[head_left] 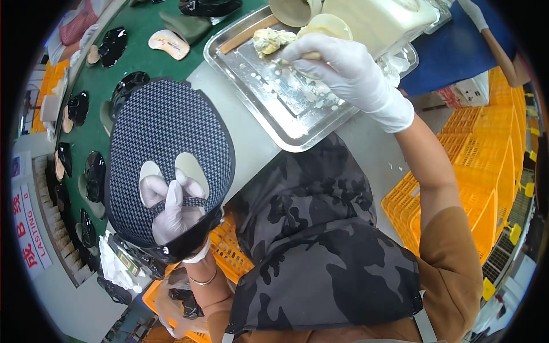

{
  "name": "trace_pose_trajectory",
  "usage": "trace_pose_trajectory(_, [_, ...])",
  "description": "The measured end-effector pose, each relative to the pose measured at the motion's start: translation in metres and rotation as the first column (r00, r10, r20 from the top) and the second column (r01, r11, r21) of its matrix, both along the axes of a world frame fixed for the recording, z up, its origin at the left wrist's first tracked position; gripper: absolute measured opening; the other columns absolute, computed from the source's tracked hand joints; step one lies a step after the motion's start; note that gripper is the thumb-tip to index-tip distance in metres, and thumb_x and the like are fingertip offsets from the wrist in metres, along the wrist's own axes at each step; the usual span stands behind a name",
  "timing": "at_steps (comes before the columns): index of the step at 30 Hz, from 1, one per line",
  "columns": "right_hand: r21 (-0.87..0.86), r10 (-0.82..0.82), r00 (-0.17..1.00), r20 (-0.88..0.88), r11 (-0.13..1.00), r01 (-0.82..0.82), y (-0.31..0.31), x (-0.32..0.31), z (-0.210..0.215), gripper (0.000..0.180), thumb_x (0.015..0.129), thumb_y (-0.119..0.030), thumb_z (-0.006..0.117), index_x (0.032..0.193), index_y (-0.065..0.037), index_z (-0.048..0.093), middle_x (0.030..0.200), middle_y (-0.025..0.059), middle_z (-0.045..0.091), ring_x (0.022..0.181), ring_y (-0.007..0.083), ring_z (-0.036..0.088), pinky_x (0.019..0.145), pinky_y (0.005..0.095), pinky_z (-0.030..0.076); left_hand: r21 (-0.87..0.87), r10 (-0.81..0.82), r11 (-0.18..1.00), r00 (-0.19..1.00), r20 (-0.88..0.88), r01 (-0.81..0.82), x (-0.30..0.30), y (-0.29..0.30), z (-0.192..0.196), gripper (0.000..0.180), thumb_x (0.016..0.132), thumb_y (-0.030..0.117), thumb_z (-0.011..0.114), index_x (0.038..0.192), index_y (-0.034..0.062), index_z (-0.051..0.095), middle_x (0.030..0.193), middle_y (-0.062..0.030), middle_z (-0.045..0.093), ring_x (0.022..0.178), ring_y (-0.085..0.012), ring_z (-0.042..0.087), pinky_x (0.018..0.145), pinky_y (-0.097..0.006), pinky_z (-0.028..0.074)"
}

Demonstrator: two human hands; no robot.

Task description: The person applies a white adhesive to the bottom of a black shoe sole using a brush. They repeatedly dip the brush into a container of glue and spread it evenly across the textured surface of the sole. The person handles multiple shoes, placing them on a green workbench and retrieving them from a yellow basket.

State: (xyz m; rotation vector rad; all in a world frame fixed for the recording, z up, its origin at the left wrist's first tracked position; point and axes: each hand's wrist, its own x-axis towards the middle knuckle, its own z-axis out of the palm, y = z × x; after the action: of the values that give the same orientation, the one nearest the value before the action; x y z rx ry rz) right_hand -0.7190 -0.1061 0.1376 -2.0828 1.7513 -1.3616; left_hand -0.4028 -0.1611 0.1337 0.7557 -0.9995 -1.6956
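A dark houndstooth-patterned piece (166, 123) with black edging and two oval openings stands close in front of me on the left. My left hand (174, 211), in a white glove, grips the narrow strip between the openings; a shiny black edge lies by its wrist. Over a metal tray (297, 137) at the upper middle, my gloved right hand (343, 68) pinches a thin pale stick-like thing (311, 55), mostly hidden by the fingers. Just past the fingertips lies a yellowish, crusty lump (271, 41). White drops and smears mark the tray's bottom.
The tray also holds a wooden strip (249, 34), a beige cup (294, 10) and a cream container (377, 23). Shiny black shoes (112, 46) and insoles (169, 44) lie on a green surface at left. Orange crates (457, 177) stand at right. Other people work at both upper edges.
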Motion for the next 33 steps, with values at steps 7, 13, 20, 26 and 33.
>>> trace_pose_trajectory(7, [0.137,0.128,0.974,-0.188,0.985,-0.103,0.019,-0.008,0.002,0.014,0.083,-0.014,0.059,0.096,-0.010,0.058,0.082,0.0059,0.058,0.076,0.0205,0.058,0.071,0.0276,0.046,0.080,-0.075,0.993,0.984,-0.159,0.088,0.008,-0.001,-0.019,0.046,0.085,-0.008,0.048,0.129,0.0037,0.040,0.127,-0.0065,0.046,0.104,-0.0230,0.054,0.068,-0.030,0.050])
trace_pose_trajectory(13, [0.246,-0.174,0.919,0.355,0.965,0.087,0.067,-0.013,0.012,0.013,0.088,-0.008,0.054,0.098,-0.002,0.058,0.086,0.0039,0.065,0.078,0.0110,0.061,0.071,0.0234,0.048,0.158,-0.183,0.961,0.952,-0.246,0.226,0.002,-0.005,-0.026,0.049,0.084,-0.005,0.046,0.130,0.0115,0.042,0.100,-0.0035,0.057,0.075,-0.0178,0.052,0.054,-0.029,0.046])
trace_pose_trajectory(20, [-0.013,-0.380,0.871,0.312,0.915,0.404,0.075,0.014,-0.028,0.012,0.086,0.000,0.052,0.098,0.001,0.054,0.084,0.0066,0.064,0.067,0.0106,0.064,0.061,0.0209,0.051,0.119,-0.482,0.843,0.835,-0.265,0.524,-0.004,-0.011,-0.024,0.047,0.086,0.001,0.044,0.131,0.0121,0.041,0.068,-0.0045,0.042,0.055,-0.0182,0.041,0.045,-0.027,0.039])
trace_pose_trajectory(26, [0.044,-0.362,0.755,0.547,0.913,0.406,0.054,0.028,-0.036,0.012,0.090,-0.002,0.046,0.101,0.000,0.051,0.091,0.0098,0.061,0.079,0.0119,0.060,0.064,0.0220,0.053,0.265,-0.530,0.751,0.792,-0.303,0.604,-0.010,-0.006,-0.022,0.043,0.082,0.000,0.044,0.125,0.0067,0.045,0.063,-0.0055,0.040,0.048,-0.0174,0.041,0.040,-0.028,0.039])
trace_pose_trajectory(33, [-0.038,-0.216,0.635,0.742,0.932,0.361,0.051,0.018,-0.011,0.014,0.091,-0.008,0.048,0.103,-0.002,0.048,0.089,0.0094,0.062,0.072,0.0121,0.063,0.061,0.0195,0.052,0.376,-0.624,0.648,0.744,-0.238,0.663,-0.032,-0.006,-0.021,0.043,0.082,0.002,0.042,0.126,0.0009,0.042,0.055,-0.0015,0.032,0.038,-0.0119,0.029,0.035,-0.025,0.027])
